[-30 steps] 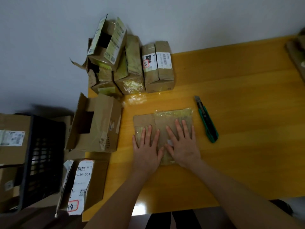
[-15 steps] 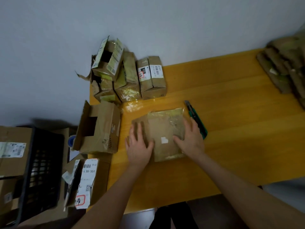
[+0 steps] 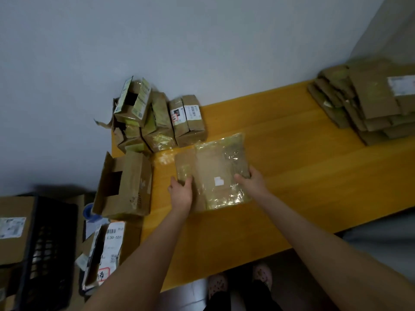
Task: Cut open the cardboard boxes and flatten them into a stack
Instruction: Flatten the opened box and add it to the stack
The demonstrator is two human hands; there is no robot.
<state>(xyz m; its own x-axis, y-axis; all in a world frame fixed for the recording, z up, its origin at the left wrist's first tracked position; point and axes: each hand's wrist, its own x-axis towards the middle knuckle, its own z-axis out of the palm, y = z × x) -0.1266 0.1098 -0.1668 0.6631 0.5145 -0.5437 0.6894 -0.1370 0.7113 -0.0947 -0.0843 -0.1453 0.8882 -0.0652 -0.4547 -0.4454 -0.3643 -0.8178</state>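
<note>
A flattened cardboard box [image 3: 213, 173], covered in shiny tape, is lifted off the yellow table [image 3: 292, 167] between my hands. My left hand [image 3: 180, 190] grips its left edge, thumb on top. My right hand [image 3: 251, 181] grips its right edge, thumb on top. A stack of flattened boxes [image 3: 368, 104] lies at the table's far right. Several uncut taped boxes [image 3: 157, 120] stand against the wall at the table's far left. The knife is hidden, out of sight behind the held cardboard.
An opened box [image 3: 125, 185] stands at the table's left edge. Below it lies another box with a white label [image 3: 105, 252]. A black crate [image 3: 45, 250] with boxes sits on the floor at left. My feet [image 3: 240, 281] show under the table edge.
My hands went from pressing flat on the cardboard to gripping its two side edges and raising it. The view swung right, bringing the flat stack into sight; the knife is now covered.
</note>
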